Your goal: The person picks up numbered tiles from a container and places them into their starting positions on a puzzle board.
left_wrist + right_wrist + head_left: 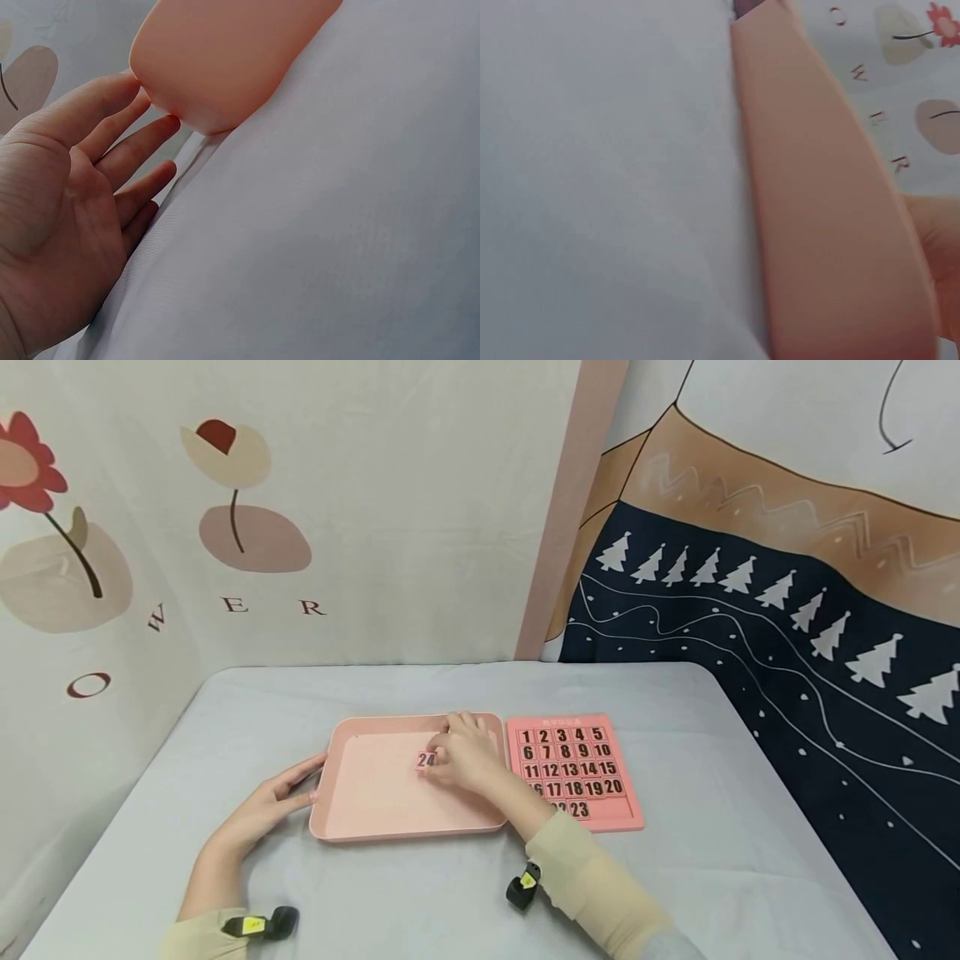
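My right hand [468,756] reaches over a pink tray [375,793] and pinches a small number tile marked 24 [425,760] between thumb and index finger. The tile faces up, over the right half of the tray. My left hand [270,806] is beside the tray's left edge. Its fingers are spread and fairly straight, with fingertips right at the tray wall in the left wrist view. To the tray's right lies a pink number board [630,810] with rows of numbered tiles up to 23. My right forearm hides part of its lower left.
A white cloth [712,777] covers the table under the tray and board. Behind stand a light curtain [420,527] printed with flowers and letters, and a dark cloth [675,610] with white trees at the right. Black cameras [521,889] sit on both wrists.
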A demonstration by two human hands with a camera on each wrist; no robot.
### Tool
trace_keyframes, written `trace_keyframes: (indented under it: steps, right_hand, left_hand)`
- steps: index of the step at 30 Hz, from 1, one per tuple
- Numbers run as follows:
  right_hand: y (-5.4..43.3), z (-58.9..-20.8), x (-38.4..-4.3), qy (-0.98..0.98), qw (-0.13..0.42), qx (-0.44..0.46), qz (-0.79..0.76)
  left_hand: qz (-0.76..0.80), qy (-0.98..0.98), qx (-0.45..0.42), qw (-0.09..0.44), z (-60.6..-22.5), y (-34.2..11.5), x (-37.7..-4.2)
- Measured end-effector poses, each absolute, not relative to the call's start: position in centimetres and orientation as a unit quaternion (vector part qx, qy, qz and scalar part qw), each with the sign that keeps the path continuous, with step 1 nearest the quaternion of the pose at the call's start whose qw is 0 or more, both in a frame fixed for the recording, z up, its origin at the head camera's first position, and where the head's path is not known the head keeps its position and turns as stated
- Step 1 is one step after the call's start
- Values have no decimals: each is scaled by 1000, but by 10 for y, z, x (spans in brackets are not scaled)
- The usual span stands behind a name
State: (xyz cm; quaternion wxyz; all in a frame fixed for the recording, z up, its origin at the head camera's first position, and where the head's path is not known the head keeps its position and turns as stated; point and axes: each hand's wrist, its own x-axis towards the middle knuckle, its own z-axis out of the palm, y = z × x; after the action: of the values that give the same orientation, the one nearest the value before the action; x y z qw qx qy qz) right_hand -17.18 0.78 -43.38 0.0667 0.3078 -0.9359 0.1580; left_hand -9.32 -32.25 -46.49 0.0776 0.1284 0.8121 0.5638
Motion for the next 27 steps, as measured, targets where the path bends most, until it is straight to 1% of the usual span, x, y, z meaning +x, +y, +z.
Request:
trace_keyframes:
  steps: [11, 20, 22, 27]
  right_hand:
    - [45, -403, -152, -901, 108, 369, 200]
    - [98, -404, -137, -893, 126, 382, 201]
    - [111, -405, -135, -892, 135, 381, 202]
    - [143, -408, -129, -897, 136, 371, 201]
  left_hand:
    - [565, 813, 117, 84, -463, -323, -92]
    - [564, 813, 117, 84, -462, -322, -92]
    - [566, 812, 116, 84, -461, -322, -92]
    - [571, 808, 120, 83, -461, -322, -92]
